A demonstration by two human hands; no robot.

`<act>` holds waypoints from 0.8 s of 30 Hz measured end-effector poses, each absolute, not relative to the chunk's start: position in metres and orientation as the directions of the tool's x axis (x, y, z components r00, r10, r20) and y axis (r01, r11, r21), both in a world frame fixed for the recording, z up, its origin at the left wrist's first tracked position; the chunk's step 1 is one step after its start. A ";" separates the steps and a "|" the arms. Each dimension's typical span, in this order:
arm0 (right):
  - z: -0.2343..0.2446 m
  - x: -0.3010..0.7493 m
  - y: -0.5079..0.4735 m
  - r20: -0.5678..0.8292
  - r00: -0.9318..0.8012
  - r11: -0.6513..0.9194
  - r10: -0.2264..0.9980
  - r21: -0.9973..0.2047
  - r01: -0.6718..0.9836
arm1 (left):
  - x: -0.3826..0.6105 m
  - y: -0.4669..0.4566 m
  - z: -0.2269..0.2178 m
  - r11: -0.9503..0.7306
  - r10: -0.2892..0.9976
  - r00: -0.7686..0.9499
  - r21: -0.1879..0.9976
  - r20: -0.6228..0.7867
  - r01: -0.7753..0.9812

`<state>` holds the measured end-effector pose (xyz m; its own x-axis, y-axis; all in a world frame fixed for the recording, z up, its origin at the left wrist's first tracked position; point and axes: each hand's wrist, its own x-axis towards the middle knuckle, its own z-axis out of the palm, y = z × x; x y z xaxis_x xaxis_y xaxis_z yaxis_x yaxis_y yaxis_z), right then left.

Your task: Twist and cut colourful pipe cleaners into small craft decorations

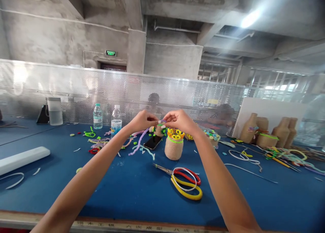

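My left hand (142, 120) and my right hand (179, 120) meet in the air above the blue worktable, their fingertips pinching a purple pipe cleaner (138, 141) whose long end hangs down on the left. Just below my fingers sits a small twine-covered pot (159, 131) with green and white decorations. Nearer me stands a twine-wrapped cup (174, 149) with a green band and yellow pipe-cleaner loops. A black phone (152, 142) lies just under my left hand. Below both hands lie scissors (162, 169) beside red, yellow and white pipe-cleaner loops (186, 183).
Scattered pipe cleaners and scraps lie across the blue table (114, 189). Two water bottles (98, 116) stand at the back, before a perforated metal screen (127, 91). Twine-covered vases (250, 128) stand at the right. A white bar (22, 160) lies at the left.
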<state>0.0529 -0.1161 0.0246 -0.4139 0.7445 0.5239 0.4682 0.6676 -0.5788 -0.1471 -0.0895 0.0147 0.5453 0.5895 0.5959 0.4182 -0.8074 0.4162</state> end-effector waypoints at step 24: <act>0.022 0.069 -0.107 0.455 -0.550 0.712 0.700 -0.385 0.588 | -0.141 -0.075 0.003 -0.787 0.614 0.554 0.381 0.562 0.486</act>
